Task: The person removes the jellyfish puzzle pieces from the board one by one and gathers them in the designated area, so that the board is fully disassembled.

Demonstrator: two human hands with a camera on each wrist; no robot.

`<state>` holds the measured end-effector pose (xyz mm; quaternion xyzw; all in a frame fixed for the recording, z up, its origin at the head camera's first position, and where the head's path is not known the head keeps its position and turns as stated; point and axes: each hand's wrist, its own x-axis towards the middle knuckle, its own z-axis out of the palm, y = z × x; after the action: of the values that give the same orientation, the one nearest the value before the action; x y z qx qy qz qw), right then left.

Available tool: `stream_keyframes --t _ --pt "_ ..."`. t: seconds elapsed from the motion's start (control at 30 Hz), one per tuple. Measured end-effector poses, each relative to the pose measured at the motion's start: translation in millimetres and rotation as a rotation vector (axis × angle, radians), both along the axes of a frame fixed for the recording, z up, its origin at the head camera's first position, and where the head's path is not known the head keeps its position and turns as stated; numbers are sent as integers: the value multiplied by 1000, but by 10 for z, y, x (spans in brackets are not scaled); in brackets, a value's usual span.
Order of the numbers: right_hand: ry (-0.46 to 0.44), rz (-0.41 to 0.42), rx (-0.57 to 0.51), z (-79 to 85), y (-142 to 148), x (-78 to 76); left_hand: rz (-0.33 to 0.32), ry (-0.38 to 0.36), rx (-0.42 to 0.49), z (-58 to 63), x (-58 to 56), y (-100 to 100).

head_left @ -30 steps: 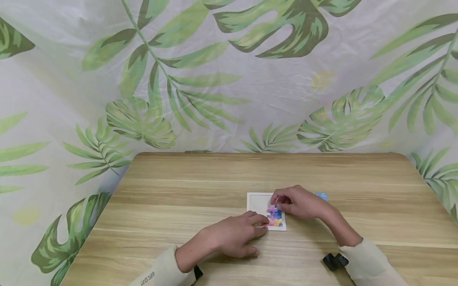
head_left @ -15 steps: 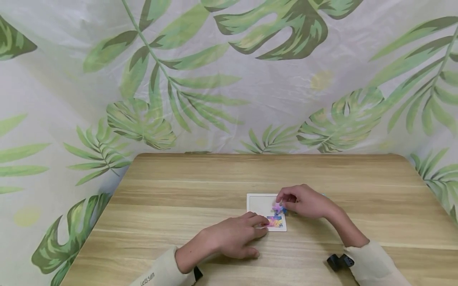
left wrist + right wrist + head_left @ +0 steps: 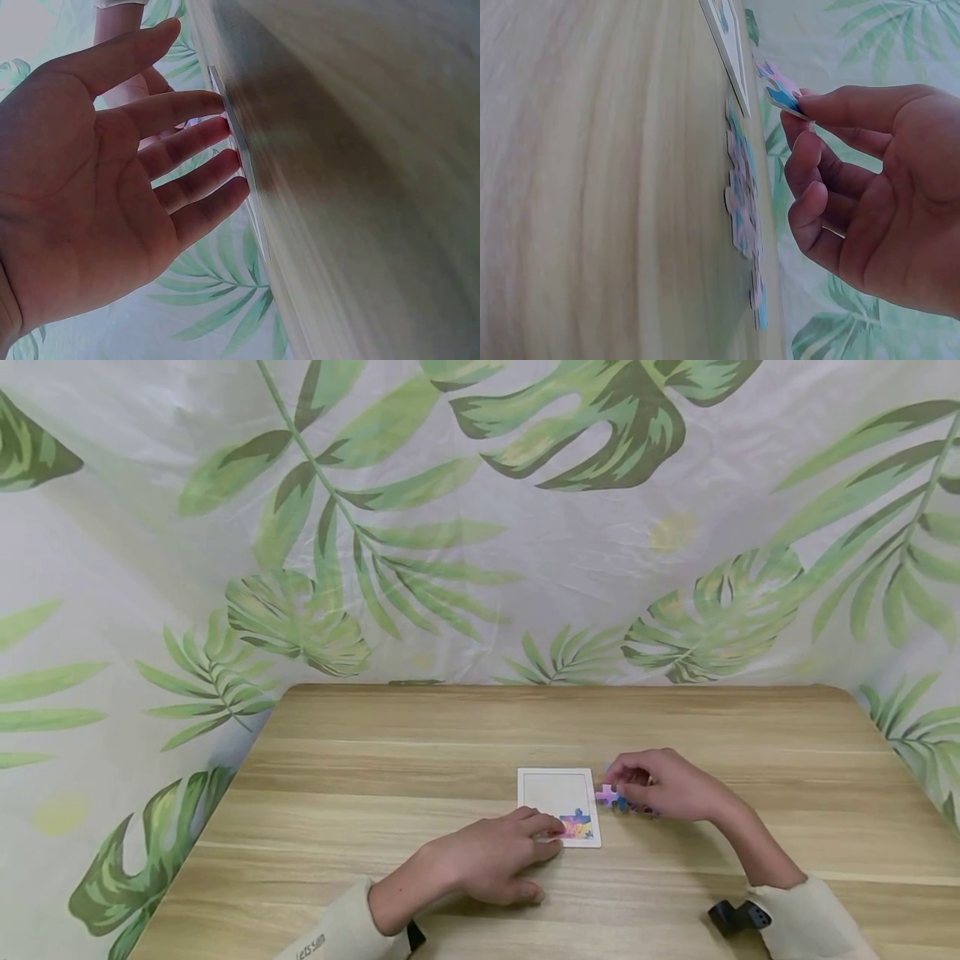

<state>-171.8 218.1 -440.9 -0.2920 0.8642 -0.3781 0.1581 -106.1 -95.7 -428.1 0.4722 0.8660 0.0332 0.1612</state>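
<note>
A white puzzle frame (image 3: 555,771) lies on the table, with joined pink, yellow and blue jigsaw pieces (image 3: 578,827) in its lower right corner. My left hand (image 3: 495,858) rests its nearly straight fingertips on the frame's lower left part, hiding that area. In the left wrist view these fingers (image 3: 202,157) reach the frame's edge. Just right of the frame, my right hand (image 3: 671,787) pinches a pink and blue jigsaw piece (image 3: 781,91) between thumb and index finger, raised off the table. Its other fingers curl loosely below.
Loose jigsaw pieces (image 3: 739,187) lie spread on the table beside the frame, mostly hidden under my right hand in the head view. The wooden table (image 3: 405,743) ends at a leaf-patterned cloth (image 3: 450,527). A black device (image 3: 738,917) sits at my right wrist.
My right hand has lifted the pink and blue jigsaw piece out of the frame and carried it right, past the frame's edge. The left hand has stayed in place.
</note>
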Motion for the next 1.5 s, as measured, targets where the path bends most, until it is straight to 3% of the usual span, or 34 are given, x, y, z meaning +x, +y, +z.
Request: stream_keyframes --t 0.73,1.13,1.5 --pt "27 -97 39 -7 481 133 -7 11 0 2 11 -7" --pt "7 -118 63 -108 836 206 -11 11 -3 -5 13 -15" --pt "-2 -117 87 -144 865 194 1 4 -13 6 21 -5"
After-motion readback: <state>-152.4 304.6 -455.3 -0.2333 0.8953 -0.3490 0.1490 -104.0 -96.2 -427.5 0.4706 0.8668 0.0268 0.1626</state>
